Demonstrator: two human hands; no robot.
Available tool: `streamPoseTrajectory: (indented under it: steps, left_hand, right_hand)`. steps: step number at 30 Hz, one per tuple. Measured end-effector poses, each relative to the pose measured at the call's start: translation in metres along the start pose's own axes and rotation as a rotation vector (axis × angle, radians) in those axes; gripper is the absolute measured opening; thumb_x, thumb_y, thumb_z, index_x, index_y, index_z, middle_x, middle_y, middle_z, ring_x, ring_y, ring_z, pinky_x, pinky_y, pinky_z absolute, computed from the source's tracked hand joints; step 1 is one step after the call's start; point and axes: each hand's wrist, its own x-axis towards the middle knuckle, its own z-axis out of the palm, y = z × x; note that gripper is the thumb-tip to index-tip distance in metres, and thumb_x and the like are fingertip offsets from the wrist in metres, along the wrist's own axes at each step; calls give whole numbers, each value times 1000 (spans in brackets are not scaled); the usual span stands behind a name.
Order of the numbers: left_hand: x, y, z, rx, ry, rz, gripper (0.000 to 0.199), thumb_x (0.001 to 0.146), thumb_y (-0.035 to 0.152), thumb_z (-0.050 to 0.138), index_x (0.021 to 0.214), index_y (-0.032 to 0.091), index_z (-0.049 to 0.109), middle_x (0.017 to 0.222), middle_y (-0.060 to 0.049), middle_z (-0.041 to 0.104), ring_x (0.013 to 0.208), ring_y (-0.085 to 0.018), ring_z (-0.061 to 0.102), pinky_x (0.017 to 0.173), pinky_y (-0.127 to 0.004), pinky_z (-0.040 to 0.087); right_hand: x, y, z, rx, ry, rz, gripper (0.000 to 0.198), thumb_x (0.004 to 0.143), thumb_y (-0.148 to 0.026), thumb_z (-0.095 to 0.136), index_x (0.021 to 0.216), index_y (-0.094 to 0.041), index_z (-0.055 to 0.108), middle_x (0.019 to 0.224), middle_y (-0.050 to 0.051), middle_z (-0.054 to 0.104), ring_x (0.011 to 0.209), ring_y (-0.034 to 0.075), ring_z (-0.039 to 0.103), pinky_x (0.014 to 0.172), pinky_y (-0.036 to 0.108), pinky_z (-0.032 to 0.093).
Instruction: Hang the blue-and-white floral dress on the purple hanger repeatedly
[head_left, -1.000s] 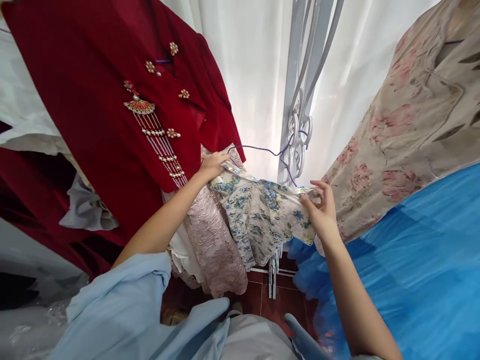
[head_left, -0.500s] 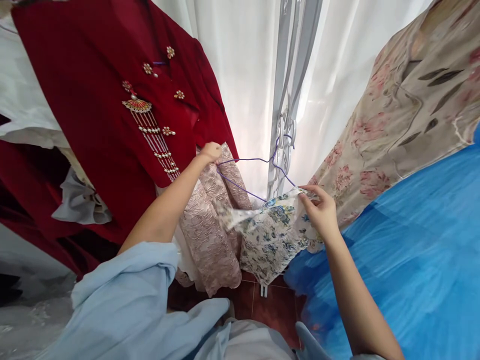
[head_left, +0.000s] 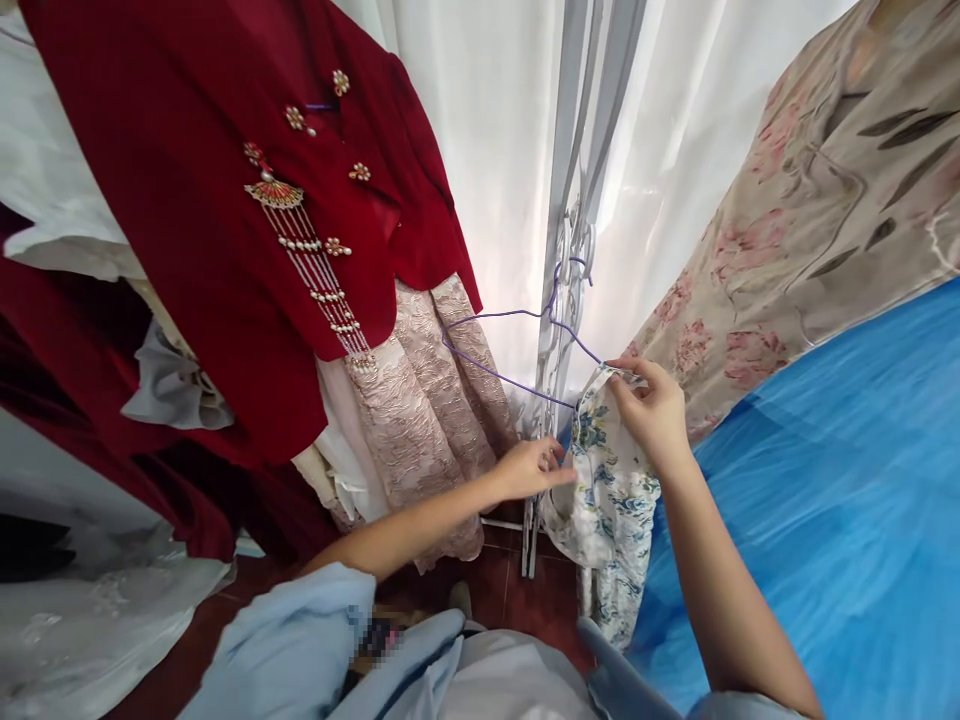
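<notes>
My right hand pinches the edge of a white garment with blue and yellow flowers at the right end of a thin purple hanger. The garment hangs down from that end, and the hanger's left arm is bare. Hooked at the upright grey stand, the hanger tilts toward me. My left hand is below the hanger, its fingers apart and reaching toward the garment's left side. Whether the fingertips touch the cloth, I cannot tell.
A dark red jacket with beaded ornaments hangs at left, above a pink textured skirt. At right hang a beige floral dress and blue gauzy fabric. A white curtain is behind; reddish tiles cover the floor.
My left hand has left the hanger's left end and moved down and right to the garment. The garment's left side has come off the hanger and now droops beneath my right hand.
</notes>
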Motion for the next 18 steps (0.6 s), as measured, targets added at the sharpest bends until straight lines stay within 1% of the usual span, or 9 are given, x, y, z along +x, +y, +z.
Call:
streamPoseTrajectory:
  steps: [2, 4, 6, 8, 10, 11, 12, 15, 18]
  left_hand:
    - [2, 0, 41, -45, 21, -104, 71, 68, 66, 78, 119, 21, 58, 99, -7, 73, 87, -27, 70, 76, -35, 52]
    - [4, -9, 69, -73, 72, -152, 78, 65, 59, 82, 127, 22, 54, 107, -11, 72, 97, -31, 70, 83, -38, 53]
    - [2, -26, 80, -121, 70, -148, 65, 69, 46, 81, 123, 20, 57, 109, -11, 72, 102, -31, 69, 86, -38, 53]
    - [-7, -47, 72, -162, -52, -150, 43, 71, 36, 77, 107, 18, 65, 99, -8, 73, 94, -28, 69, 81, -35, 54]
    - [-22, -69, 43, -176, -228, -190, 29, 68, 35, 78, 88, 16, 68, 85, -4, 72, 80, -24, 68, 71, -32, 53]
    - [-30, -79, 22, -169, -288, -213, 30, 67, 38, 80, 83, 15, 69, 80, -3, 72, 76, -23, 67, 68, -31, 52]
    - [-38, -87, -3, -166, -288, -224, 33, 67, 42, 80, 83, 15, 71, 80, -2, 72, 76, -23, 67, 68, -30, 52]
    - [-54, -100, -85, -195, -124, -203, 38, 72, 45, 74, 96, 15, 74, 93, -4, 75, 85, -23, 68, 71, -30, 54]
    - [-52, -104, -162, -20, 206, -153, 22, 70, 35, 69, 80, 15, 72, 78, -4, 73, 76, -21, 65, 67, -30, 52]
  right_hand:
    - [-1, 1, -1, -22, 0, -11, 26, 84, -34, 60, 102, -24, 76, 97, 5, 70, 66, 17, 56, 63, 31, 45]
    - [-2, 3, -2, -34, 0, -24, 26, 85, -34, 60, 103, -24, 77, 96, 5, 70, 65, 17, 55, 65, 31, 46]
    - [-1, 5, -4, -34, 3, -32, 27, 85, -34, 60, 103, -24, 78, 94, 5, 69, 63, 16, 54, 64, 31, 46]
    - [1, 8, -7, -18, 6, -26, 28, 84, -35, 61, 102, -23, 79, 95, 6, 70, 59, 15, 51, 61, 31, 44]
    - [5, 11, -11, 18, -1, -10, 28, 82, -36, 63, 100, -22, 80, 97, 7, 72, 56, 14, 49, 55, 29, 42]
    - [8, 12, -13, 43, -14, 4, 29, 81, -36, 64, 100, -22, 81, 97, 7, 73, 55, 13, 48, 53, 28, 41]
    - [11, 13, -16, 72, -33, 24, 30, 80, -37, 66, 99, -21, 81, 97, 7, 74, 53, 13, 47, 50, 28, 39]
    - [21, 18, -23, 179, -106, 93, 31, 75, -37, 71, 98, -18, 82, 93, 7, 76, 51, 12, 50, 47, 27, 37]
    - [28, 25, -24, 252, -162, 146, 31, 72, -37, 75, 95, -17, 82, 88, 7, 78, 58, 16, 60, 51, 28, 42]
